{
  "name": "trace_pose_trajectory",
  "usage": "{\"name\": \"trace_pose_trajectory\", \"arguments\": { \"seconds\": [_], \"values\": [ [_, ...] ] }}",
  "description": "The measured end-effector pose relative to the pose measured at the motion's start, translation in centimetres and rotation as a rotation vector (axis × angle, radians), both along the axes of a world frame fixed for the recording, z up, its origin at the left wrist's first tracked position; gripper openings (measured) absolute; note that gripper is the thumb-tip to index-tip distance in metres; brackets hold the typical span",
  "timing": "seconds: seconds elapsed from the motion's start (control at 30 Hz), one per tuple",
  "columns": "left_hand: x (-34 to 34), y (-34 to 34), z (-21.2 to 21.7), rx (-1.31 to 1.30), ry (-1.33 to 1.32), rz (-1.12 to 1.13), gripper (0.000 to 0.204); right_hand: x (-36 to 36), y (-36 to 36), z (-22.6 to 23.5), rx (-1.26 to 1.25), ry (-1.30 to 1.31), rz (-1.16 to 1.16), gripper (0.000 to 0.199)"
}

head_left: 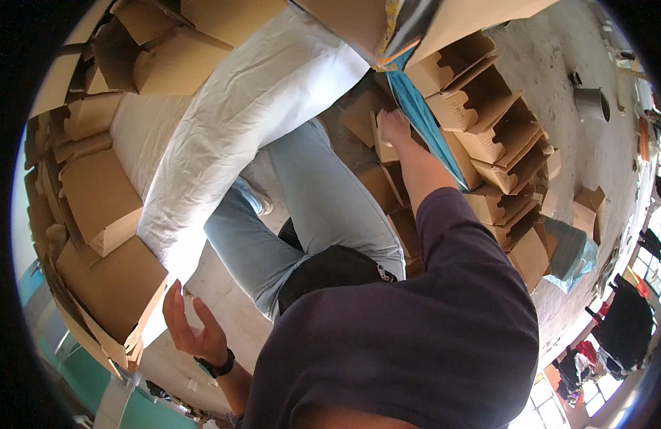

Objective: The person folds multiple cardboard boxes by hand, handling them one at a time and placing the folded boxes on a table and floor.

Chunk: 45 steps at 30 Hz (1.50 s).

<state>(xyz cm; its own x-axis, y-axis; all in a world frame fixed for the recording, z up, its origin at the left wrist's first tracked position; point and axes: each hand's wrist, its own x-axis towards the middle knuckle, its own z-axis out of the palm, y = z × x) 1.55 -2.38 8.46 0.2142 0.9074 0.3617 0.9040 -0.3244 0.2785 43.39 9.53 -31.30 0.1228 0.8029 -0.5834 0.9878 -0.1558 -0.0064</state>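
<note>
My right hand reaches down among the brown boxes on my right. Its fingers are bent over the upper edge of a small open cardboard box, and part of the grip is hidden. My left hand, a dark watch on its wrist, is raised with its fingers apart and holds nothing. It is nearest to a large cardboard box on the left. Between this box and my legs runs a surface covered in wrinkled white cloth.
Open cardboard boxes stand in a row at right, beside a blue plastic strip. More boxes sit on the covered surface. A grey tube piece lies on the concrete floor. Dark bags are at far right.
</note>
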Motion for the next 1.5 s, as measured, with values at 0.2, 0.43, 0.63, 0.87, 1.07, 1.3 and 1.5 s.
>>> {"name": "trace_pose_trajectory", "arguments": {
  "seconds": [0.2,0.43,0.63,0.87,1.07,1.3,1.5],
  "values": [
    [1.0,1.0,-0.5,-0.070,-0.025,-0.054,0.028,-1.2,-5.3,-1.4,0.331,-0.017,0.230,0.015],
    [0.7,0.6,-1.0,-0.058,-0.114,-0.036,0.025,-2.4,-7.3,6.5,0.570,0.114,0.411,0.008],
    [-0.8,-0.7,-2.3,0.000,-0.281,-0.064,0.028,-4.0,-8.5,23.0,0.761,0.348,0.404,0.016],
    [-1.7,-1.4,-3.0,-0.015,-0.439,0.019,0.031,-5.0,-9.4,37.9,0.605,1.009,-0.012,0.023],
    [-2.7,-1.4,-3.7,0.082,-1.025,0.020,0.059,-12.4,-6.7,36.5,0.526,1.975,-0.190,0.029],
    [-5.5,0.4,-2.0,0.043,-1.235,-0.015,0.087,-22.3,-3.0,27.2,-0.073,2.013,-0.510,0.035],
    [-5.2,0.9,-2.0,0.190,-1.022,0.064,0.088,-23.6,-1.4,29.3,0.024,1.968,-0.426,0.034]
  ]
}}
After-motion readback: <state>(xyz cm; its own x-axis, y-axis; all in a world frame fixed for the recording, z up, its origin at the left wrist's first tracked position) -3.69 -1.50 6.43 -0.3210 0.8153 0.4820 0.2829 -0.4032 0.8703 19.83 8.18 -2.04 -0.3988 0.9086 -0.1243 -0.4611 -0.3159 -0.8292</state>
